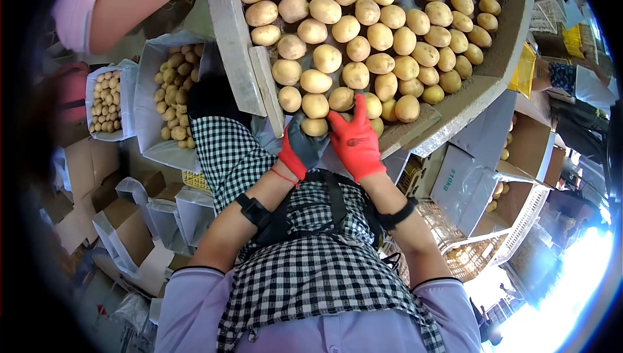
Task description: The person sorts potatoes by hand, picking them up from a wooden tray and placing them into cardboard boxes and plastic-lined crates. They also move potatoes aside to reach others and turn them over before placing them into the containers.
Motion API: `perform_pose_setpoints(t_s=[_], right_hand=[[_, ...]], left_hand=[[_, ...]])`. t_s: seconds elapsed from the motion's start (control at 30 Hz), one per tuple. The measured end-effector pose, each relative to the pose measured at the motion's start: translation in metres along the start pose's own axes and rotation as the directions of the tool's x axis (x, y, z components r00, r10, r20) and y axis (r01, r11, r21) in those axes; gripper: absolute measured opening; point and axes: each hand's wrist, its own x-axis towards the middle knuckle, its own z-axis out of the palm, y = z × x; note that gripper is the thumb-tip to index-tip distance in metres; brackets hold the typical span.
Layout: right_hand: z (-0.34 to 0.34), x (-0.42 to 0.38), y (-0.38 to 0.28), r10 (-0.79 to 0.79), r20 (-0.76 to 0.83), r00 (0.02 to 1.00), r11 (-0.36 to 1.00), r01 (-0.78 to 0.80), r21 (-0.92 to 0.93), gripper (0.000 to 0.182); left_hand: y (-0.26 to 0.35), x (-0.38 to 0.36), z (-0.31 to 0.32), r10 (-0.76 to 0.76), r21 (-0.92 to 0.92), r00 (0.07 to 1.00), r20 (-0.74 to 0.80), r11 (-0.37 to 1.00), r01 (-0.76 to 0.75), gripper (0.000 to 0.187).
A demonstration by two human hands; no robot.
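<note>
At 12 o'clock, potatoes (327, 58) are resting on the tray (231, 35). The left hand (303, 147) is curling against one potato (314, 126), closure unclear; the right hand (357, 144) is splaying its fingers. Each potato is probably handling light, firm, bruisable; hold midsection.

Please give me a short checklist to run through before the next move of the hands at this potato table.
1. Both hands gloved: ok, left hand and right hand.
2. Potato at the left fingers firmly gripped: cannot tell; the contact is partly hidden.
3. Potatoes within the right hand's reach: ok, several lie right around its fingers.
4. Undersides of the potatoes sound: cannot tell, they are out of sight.
5. Large lined box on the left empty: not ok, it already holds many potatoes.
</note>
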Motion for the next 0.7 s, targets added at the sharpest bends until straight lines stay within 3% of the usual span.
perform_pose_setpoints(t_s=[0.03,0.07,0.1,0.17,0.2,0.23,0.27,0.3,0.33,0.37,0.4,0.43,0.47,0.5,0.53,0.57,0.6,0.63,0.67,0.7], right_hand=[[-0.016,0.006,-0.006,-0.003,0.001,1.0,1.0,0.003,0.001,0.047],[-0.03,0.013,-0.01,-0.004,-0.014,1.0,0.999,0.004,0.033,0.043],[-0.046,0.017,-0.017,0.001,-0.03,1.0,0.998,0.001,0.067,0.039],[-0.07,0.058,-0.05,-0.101,-0.172,0.98,0.981,0.126,0.145,0.032],[-0.072,0.082,-0.068,-0.146,-0.187,0.971,0.975,0.173,0.14,0.022],[-0.059,0.11,-0.078,-0.199,-0.177,0.964,0.972,0.218,0.092,0.021],[-0.04,0.131,-0.095,-0.143,-0.155,0.978,0.99,0.139,-0.037,0.02],[-0.016,0.138,-0.106,-0.223,0.131,0.966,0.899,0.256,-0.356,0.021],[0.017,0.156,-0.125,-0.093,0.261,0.961,0.86,0.21,-0.465,0.024],[0.026,0.163,-0.131,-0.059,0.294,0.954,0.847,0.203,-0.491,0.035],[0.008,0.162,-0.123,-0.079,0.34,0.937,0.871,0.231,-0.434,0.047],[-0.016,0.168,-0.115,-0.058,0.391,0.918,0.94,0.182,-0.287,0.061],[-0.007,0.176,-0.106,0.006,0.405,0.914,0.93,0.144,-0.338,0.065],[-0.015,0.169,-0.094,0.017,0.364,0.931,0.968,0.076,-0.239,0.061],[-0.012,0.16,-0.09,-0.002,0.283,0.959,0.944,0.095,-0.315,0.058],[-0.013,0.156,-0.089,0.02,0.292,0.956,0.964,0.059,-0.259,0.054],[-0.015,0.152,-0.081,-0.001,0.293,0.956,0.979,0.06,-0.193,0.054],[-0.038,0.147,-0.07,0.063,0.322,0.945,0.986,-0.109,0.128,0.052],[-0.059,0.134,-0.051,0.006,0.481,0.877,0.955,-0.147,0.256,0.058],[-0.052,0.118,-0.03,-0.018,0.411,0.911,0.883,-0.178,0.433,0.066]], left_hand=[[0.0,-0.004,0.004,0.072,0.443,0.996,-0.046,0.895,-0.044,0.045],[0.0,-0.005,0.009,0.16,0.795,0.986,-0.052,0.604,-0.056,0.041],[-0.003,-0.009,0.017,0.162,0.797,0.985,-0.05,0.602,-0.059,0.041],[-0.014,-0.011,0.035,0.279,0.633,0.928,-0.248,0.771,-0.062,0.045],[-0.021,-0.002,0.035,0.319,0.46,0.913,-0.255,0.871,-0.176,0.05],[-0.024,0.002,0.069,0.354,0.4,0.919,-0.173,0.878,-0.263,0.056],[-0.022,0.006,0.079,0.356,0.379,0.925,-0.132,0.88,-0.285,0.06],[-0.019,0.003,0.071,0.364,0.448,0.926,-0.104,0.848,-0.283,0.064],[-0.016,0.0,0.058,0.365,0.576,0.928,-0.079,0.776,-0.257,0.068],[-0.009,-0.005,0.029,0.349,0.843,0.937,-0.016,0.509,-0.175,0.073],[-0.001,-0.012,-0.005,0.227,0.974,0.967,0.117,-0.217,-0.067,0.077],[0.008,-0.018,-0.031,0.038,0.742,0.985,0.166,-0.664,-0.099,0.081],[0.015,-0.015,-0.033,-0.031,0.747,0.98,0.197,-0.642,-0.171,0.081],[0.024,-0.015,-0.029,-0.01,0.996,0.997,0.076,-0.05,-0.077,0.075],[0.028,-0.011,-0.017,-0.095,0.834,0.993,-0.066,0.541,0.107,0.07],[0.015,-0.012,0.025,-0.009,0.789,0.992,-0.128,0.605,0.108,0.064],[0.01,-0.004,0.03,-0.013,0.525,0.976,-0.216,0.842,0.128,0.065],[0.006,0.004,0.036,-0.049,0.2,0.95,-0.308,0.973,0.115,0.067],[0.002,0.004,0.042,-0.064,0.196,0.914,-0.4,0.969,0.153,0.071],[0.002,-0.001,0.047,-0.073,0.196,0.87,-0.488,0.962,0.191,0.076]])
